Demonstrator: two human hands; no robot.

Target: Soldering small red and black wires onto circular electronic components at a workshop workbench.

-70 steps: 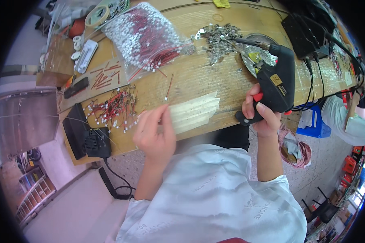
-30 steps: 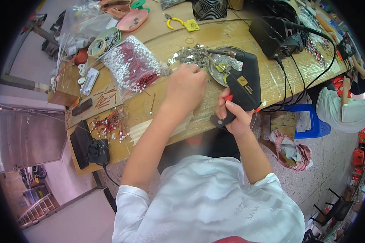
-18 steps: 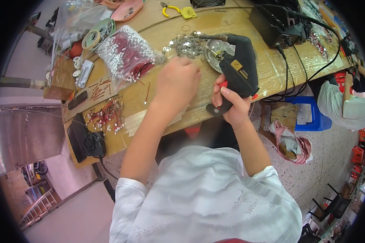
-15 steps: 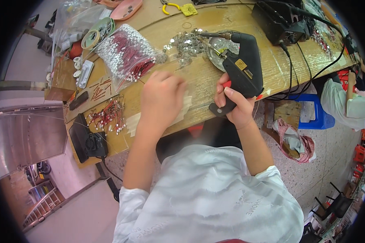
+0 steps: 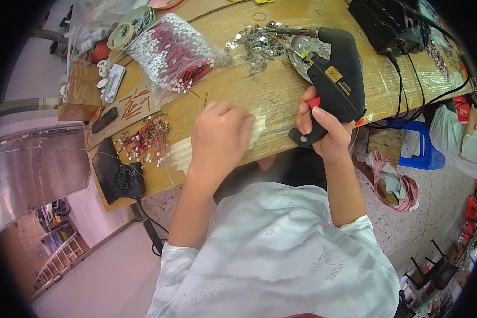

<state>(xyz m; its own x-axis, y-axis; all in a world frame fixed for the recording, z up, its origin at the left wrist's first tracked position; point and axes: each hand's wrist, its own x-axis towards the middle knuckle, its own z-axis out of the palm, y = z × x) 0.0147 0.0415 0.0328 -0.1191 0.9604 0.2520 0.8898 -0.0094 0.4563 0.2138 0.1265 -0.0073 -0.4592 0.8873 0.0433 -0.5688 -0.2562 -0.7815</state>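
Note:
In my right hand [image 5: 331, 132] is a black soldering gun [image 5: 338, 77] with a red trigger, its fingers wrapped round the handle. The gun's metal tip points left, over a round metal dish [image 5: 301, 59] and a heap of small shiny metal pieces [image 5: 262, 45]. My left hand [image 5: 220, 132] is closed above pale tape strips [image 5: 257, 130] at the table's near edge. Its fingertips are turned away, so whatever they pinch is hidden. A thin brownish stick [image 5: 205, 99] shows just beyond its knuckles; I cannot tell whether the hand holds it.
A clear bag of red wires with white connectors [image 5: 169, 50] lies at the far left. Nearer are loose red wires [image 5: 146, 139], copper-coloured strips [image 5: 136, 104] and a black fan-like device [image 5: 119, 177]. A black corded unit [image 5: 387, 26] stands at the far right.
The whole view has shifted, so the table sits higher and further right. My left hand, blurred before, has come nearer the table's front edge. The soldering gun stays in my right hand.

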